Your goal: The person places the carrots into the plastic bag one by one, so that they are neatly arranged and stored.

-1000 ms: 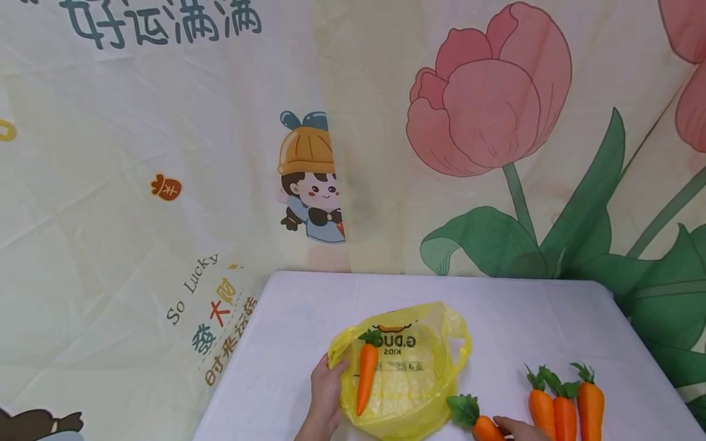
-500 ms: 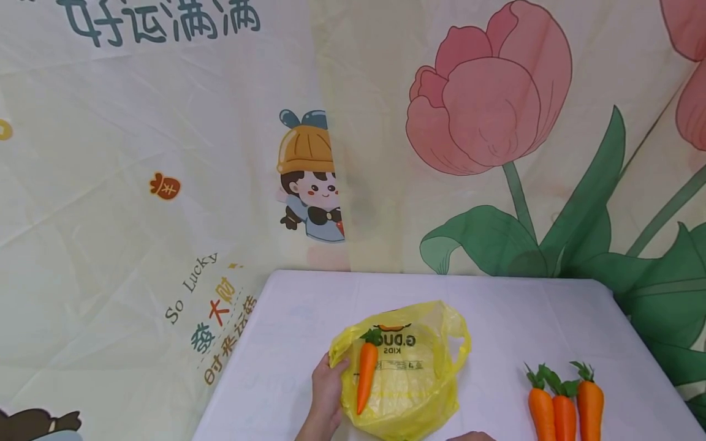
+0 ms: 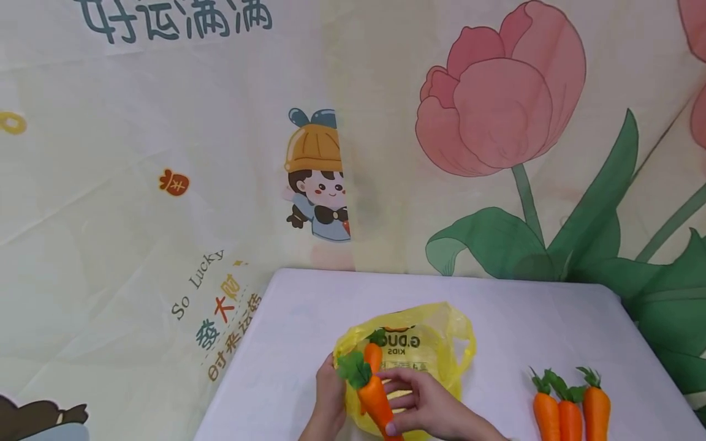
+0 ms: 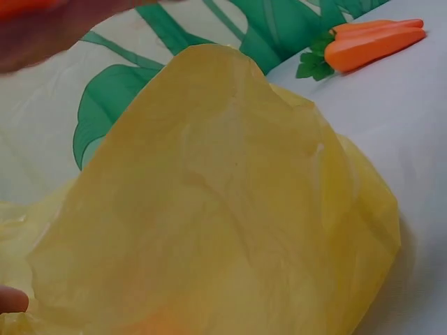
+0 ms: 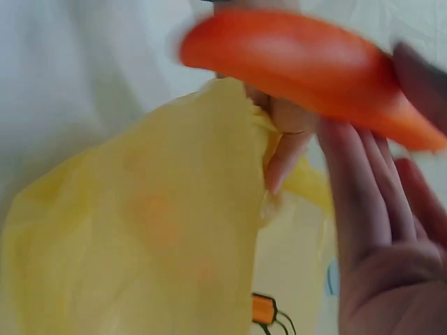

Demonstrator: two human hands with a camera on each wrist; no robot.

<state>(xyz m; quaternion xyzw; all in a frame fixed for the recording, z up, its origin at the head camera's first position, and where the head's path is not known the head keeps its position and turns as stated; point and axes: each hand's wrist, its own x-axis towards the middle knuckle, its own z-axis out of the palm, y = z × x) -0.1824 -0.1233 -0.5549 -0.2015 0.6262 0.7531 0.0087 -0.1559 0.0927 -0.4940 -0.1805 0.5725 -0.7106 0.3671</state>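
your left hand [image 3: 329, 392] grips the yellow plastic bag [image 3: 442, 346]; your right hand [image 3: 421, 401] pinches a leafy carrot [image 3: 375, 399] just outside it. another carrot [image 3: 373, 356] is already inside, while three loose carrots [image 3: 570, 421] still lie on the table [image 3: 507, 324].

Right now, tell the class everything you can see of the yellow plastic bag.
The yellow plastic bag looks thin, crinkled and see-through, with dark lettering and a looped handle at one side. It sits on the white tablecloth, mouth open toward the head camera. The left hand grips its rim. A carrot lies inside; whether the right hand, holding a second carrot, touches the bag is unclear.
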